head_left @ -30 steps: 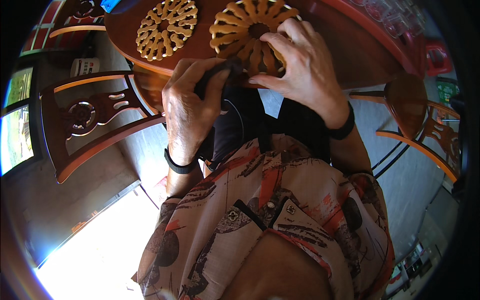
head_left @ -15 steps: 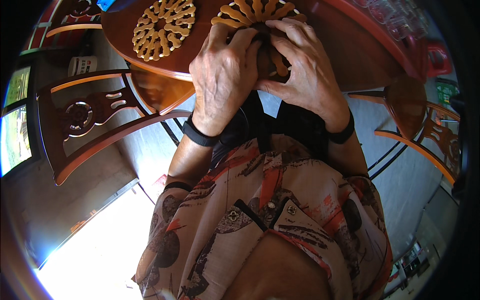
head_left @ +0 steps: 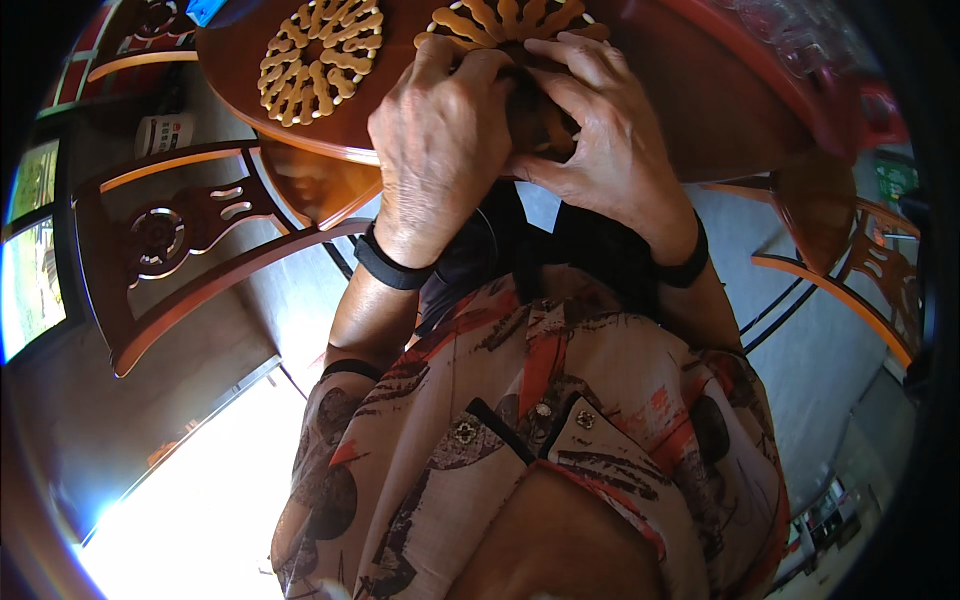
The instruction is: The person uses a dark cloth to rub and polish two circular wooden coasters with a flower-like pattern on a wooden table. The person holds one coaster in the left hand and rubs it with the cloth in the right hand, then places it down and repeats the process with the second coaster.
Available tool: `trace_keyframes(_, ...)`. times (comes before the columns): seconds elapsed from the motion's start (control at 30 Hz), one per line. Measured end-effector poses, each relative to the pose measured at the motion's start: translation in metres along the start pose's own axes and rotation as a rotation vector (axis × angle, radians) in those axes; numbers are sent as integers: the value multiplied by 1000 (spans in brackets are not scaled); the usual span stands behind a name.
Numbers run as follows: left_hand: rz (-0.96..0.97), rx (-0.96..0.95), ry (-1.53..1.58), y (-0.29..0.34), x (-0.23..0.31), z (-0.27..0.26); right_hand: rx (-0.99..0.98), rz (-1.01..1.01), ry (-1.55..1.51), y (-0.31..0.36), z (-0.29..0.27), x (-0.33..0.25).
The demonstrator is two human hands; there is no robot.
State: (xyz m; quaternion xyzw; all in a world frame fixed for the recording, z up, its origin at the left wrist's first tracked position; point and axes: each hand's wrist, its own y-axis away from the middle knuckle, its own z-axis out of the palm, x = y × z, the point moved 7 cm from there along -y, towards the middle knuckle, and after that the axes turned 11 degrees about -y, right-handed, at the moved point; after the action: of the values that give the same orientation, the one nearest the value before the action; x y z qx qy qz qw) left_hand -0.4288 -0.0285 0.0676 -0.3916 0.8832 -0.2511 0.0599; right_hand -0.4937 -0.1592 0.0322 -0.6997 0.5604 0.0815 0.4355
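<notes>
A round trivet (head_left: 507, 20) of tan wooden pieces, dumbbell-shaped and set like spokes with pale beads at the rim, is at the table's near edge. My left hand (head_left: 440, 145) curls over its left side, fingers bent and thumb side inward. My right hand (head_left: 612, 135) grips the right side, with the thumb below and the fingers above. My hands and their shadow hide the trivet's middle and most of its near part. A second trivet (head_left: 345, 58) of the same kind lies flat on the table, left of my left hand and apart from it.
The dark reddish wooden table (head_left: 235, 85) has a curved near edge. A red tray (head_left: 745, 65) with clear glasses (head_left: 790, 45) stands at the right. Carved wooden chairs flank me, one left (head_left: 190, 290) and one right (head_left: 840, 285). Something blue (head_left: 205, 10) sits at the far left.
My left hand has shifted slightly left and its fingers have moved a little on the trivet. The right hand stays nearly in place. The whole view has shifted slightly.
</notes>
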Motion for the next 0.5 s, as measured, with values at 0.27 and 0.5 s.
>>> trace_keyframes(0.27, -53, -145, -14, 58, -12, -25, -7, 14, 52, 6, 4, 1)
trace_keyframes(0.5, -65, -40, -25, 4, -10, 0, 19, -28, 58, 3, 4, -2)
